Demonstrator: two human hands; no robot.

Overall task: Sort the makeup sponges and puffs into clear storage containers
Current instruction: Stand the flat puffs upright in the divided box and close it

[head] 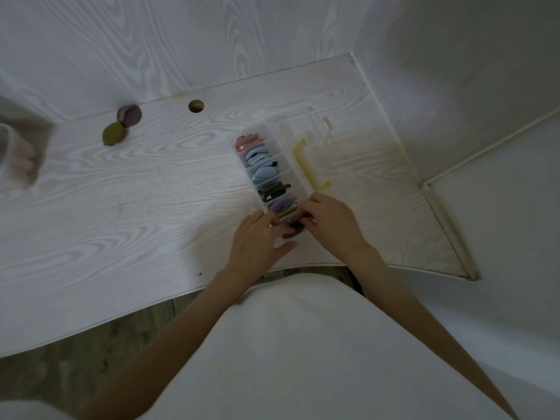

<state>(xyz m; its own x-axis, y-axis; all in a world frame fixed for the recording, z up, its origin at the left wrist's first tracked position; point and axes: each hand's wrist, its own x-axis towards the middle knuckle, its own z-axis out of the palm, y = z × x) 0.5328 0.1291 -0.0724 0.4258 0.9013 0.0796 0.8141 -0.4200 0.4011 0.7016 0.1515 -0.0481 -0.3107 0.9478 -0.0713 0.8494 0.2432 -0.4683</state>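
A clear divided storage box [280, 134] with a yellow handle [309, 165] lies open on the white desk. Its left row holds puffs in sections: pink [247, 140], blue [262, 165], olive [274, 190] and lilac [283, 203]. At the near end of that row, my left hand [257, 241] and my right hand [330, 219] meet. Their fingertips pinch and press brown and olive puffs [292, 228] in the nearest section. Far left on the desk lie two loose puffs, an olive one [112, 133] and a purple-pink one [129, 115].
The box's clear lid [363, 153] lies open to the right, near the wall corner. A round cable hole [196, 106] is at the desk's back edge. A blurred clear container [18, 159] stands at the far left. The desk's front edge runs just below my hands.
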